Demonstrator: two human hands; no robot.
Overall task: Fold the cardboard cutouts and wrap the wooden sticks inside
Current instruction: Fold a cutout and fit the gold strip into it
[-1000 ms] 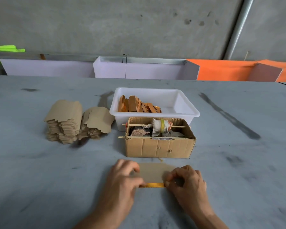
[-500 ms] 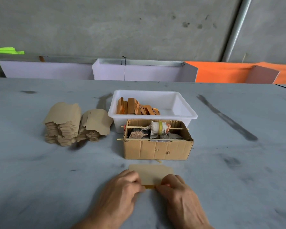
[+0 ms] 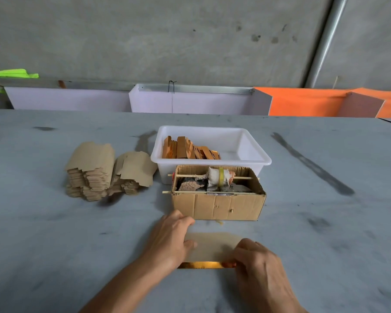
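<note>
**Both hands on one cardboard cutout at the near edge of the table**

Near the front of the grey table (image 3: 54,245), a person works a single cardboard cutout (image 3: 212,246) lying flat, with an orange-brown wooden stick (image 3: 203,264) showing along its near edge. On the cutout's left end, the left hand (image 3: 171,240) rests with its fingers lightly bent, pressing down rather than wrapping round. At the right end, the right hand (image 3: 257,265) curls its fingers over the near corner, pinching card and stick together.

Just beyond the cutout stands a small open cardboard box (image 3: 217,206) holding rags and a cloth-wound roll (image 3: 218,178) on a thin skewer across its top. Touching the box's far side is a white plastic tub (image 3: 253,143), with more wooden sticks (image 3: 190,150) leaning in its left half. Left of the tub, apart from it, sit two stacks of unfolded cutouts (image 3: 106,172), the right-hand stack slumped. White and orange boards (image 3: 190,102) line the table's far edge, under a concrete wall.
</note>
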